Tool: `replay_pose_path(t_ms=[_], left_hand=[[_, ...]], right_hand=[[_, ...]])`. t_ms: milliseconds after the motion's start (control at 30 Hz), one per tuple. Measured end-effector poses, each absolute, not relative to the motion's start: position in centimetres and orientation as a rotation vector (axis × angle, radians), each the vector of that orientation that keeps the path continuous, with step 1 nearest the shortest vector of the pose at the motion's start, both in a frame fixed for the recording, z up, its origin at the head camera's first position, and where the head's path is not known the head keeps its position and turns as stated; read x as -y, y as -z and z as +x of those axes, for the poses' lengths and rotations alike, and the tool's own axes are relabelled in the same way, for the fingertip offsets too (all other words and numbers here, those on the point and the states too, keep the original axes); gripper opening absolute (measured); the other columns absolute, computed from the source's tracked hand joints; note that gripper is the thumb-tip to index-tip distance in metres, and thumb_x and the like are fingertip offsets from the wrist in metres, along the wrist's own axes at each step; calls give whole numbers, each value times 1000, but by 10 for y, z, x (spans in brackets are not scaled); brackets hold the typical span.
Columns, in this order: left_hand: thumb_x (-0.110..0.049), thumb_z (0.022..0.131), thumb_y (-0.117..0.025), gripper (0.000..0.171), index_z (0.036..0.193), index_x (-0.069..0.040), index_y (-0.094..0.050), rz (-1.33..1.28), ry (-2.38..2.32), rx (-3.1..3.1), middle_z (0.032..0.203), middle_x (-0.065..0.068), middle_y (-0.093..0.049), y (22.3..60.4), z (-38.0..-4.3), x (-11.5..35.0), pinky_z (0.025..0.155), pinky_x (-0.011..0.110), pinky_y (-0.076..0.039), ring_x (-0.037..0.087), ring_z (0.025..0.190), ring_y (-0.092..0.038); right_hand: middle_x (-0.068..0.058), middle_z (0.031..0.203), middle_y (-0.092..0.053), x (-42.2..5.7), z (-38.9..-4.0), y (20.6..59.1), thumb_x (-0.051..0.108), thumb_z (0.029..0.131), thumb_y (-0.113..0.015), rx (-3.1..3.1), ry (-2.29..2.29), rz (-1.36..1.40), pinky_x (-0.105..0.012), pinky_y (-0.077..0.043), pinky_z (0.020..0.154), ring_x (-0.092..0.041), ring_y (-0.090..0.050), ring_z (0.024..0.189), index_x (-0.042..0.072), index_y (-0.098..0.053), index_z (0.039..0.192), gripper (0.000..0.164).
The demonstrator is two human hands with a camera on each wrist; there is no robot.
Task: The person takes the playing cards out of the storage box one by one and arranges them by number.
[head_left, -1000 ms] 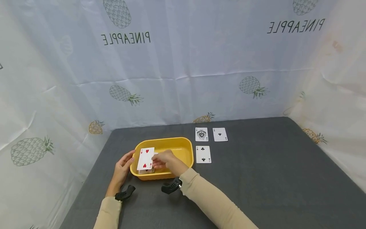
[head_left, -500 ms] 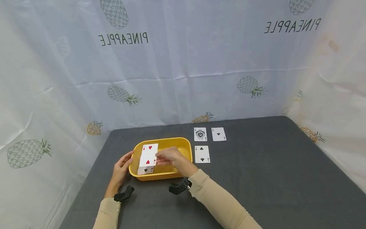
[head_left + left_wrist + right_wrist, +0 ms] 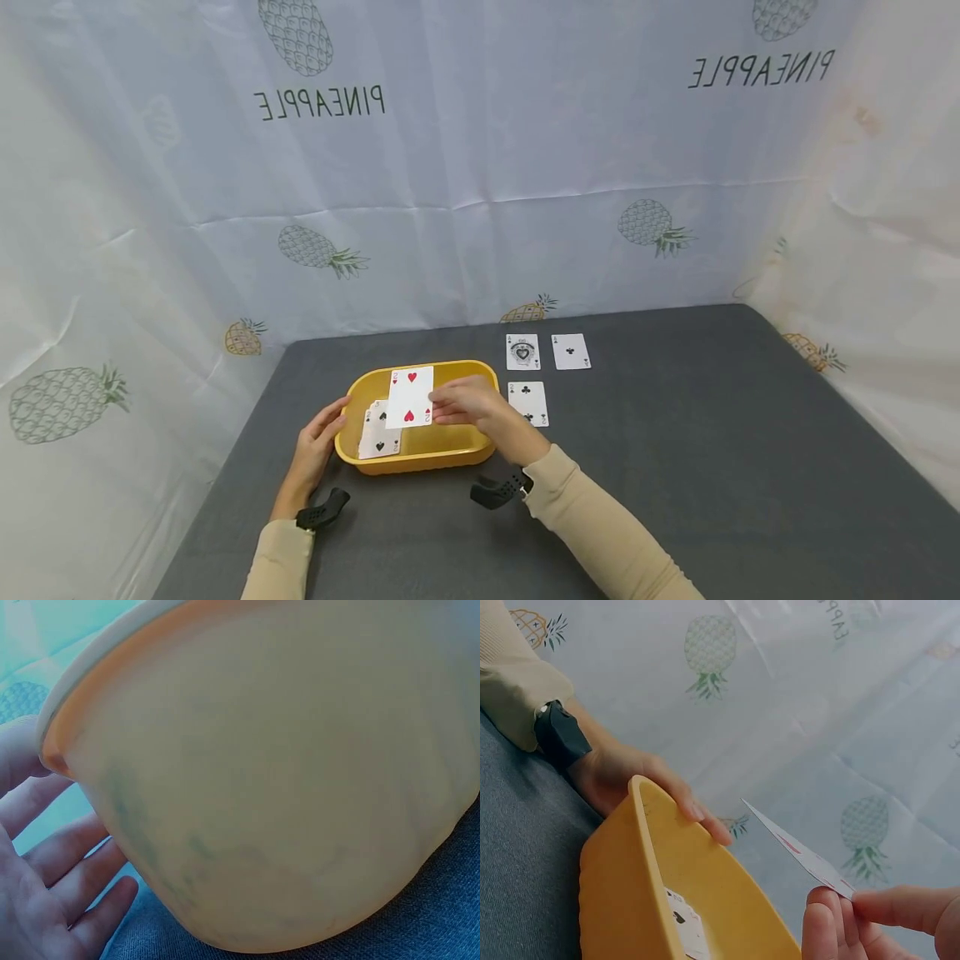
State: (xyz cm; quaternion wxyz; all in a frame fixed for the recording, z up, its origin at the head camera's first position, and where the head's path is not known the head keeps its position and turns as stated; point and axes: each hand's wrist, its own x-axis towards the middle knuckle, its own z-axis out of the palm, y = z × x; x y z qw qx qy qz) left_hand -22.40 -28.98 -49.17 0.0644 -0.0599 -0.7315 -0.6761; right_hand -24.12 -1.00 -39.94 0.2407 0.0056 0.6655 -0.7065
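Note:
My right hand (image 3: 467,402) pinches one edge of a two-of-hearts playing card (image 3: 409,397) above the yellow plastic tub (image 3: 450,459). The right wrist view shows that card (image 3: 799,851) nearly edge-on, between thumb and fingers. Against the tub's left rim rests my left hand (image 3: 318,437). In the left wrist view, its fingers (image 3: 82,870) look mostly straight and spread beside the tub wall (image 3: 262,772). Inside the tub, at its left end, lie several overlapping playing cards (image 3: 378,437), a two of spades on top; the held card covers part of them.
Three playing cards lie face up right of the tub: one with a large black emblem (image 3: 522,353), an ace of clubs (image 3: 571,352) and a two of clubs (image 3: 528,392), partly behind my right hand. A pineapple-print curtain (image 3: 450,267) borders the dark tabletop (image 3: 675,433).
My right hand has lifted the two of hearts off the cards in the tub and carried it up and right, uncovering the two of spades. My left hand stays at the rim.

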Motion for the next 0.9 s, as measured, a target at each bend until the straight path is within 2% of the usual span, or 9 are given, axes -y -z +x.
replay_pose_path(t_ms=[367, 533, 667, 767, 900], left_hand=[[-14, 100, -51, 40, 136, 2, -49, -200, 2052, 2177, 115, -28, -61, 496, -226, 292, 84, 9, -51, -12, 105, -59], [-14, 100, -51, 41, 137, 4, -48, -180, 2043, 2189, 114, -29, -61, 495, -226, 292, 84, 8, -50, -12, 104, -59], [-14, 99, -51, 37, 135, -1, -52, -186, 2065, 2167, 115, -28, -62, 495, -226, 292, 84, 8, -50, -12, 105, -59], [-12, 99, -51, 33, 132, -6, -56, -217, 2079, 2140, 116, -26, -62, 496, -226, 293, 84, 8, -50, -11, 106, -59], [-11, 100, -50, 38, 135, 4, -50, -256, 2078, 2133, 117, -25, -62, 496, -226, 293, 84, 9, -51, -10, 107, -59]], right_hand=[[0, 68, -64, -20, -241, 396, 5, 88, -66, -1848, 1969, 60, -21, -57, 59, -7, -63, 57, -10, -65, 111, 28], [2, 65, -63, -41, -239, 396, 7, 89, -65, -1901, 1946, 46, -19, -56, 58, -5, -61, 57, -10, -64, 109, 26], [2, 67, -63, -60, -237, 397, 8, 90, -63, -1951, 1927, 28, -19, -56, 61, -6, -61, 59, -10, -64, 110, 27], [2, 71, -64, -74, -236, 399, 9, 91, -63, -1991, 1909, 33, -23, -58, 68, -6, -62, 62, -10, -63, 113, 30], [4, 70, -64, -90, -236, 401, 10, 92, -62, -2024, 1900, 44, -24, -58, 70, -5, -62, 62, -11, -62, 116, 32]])
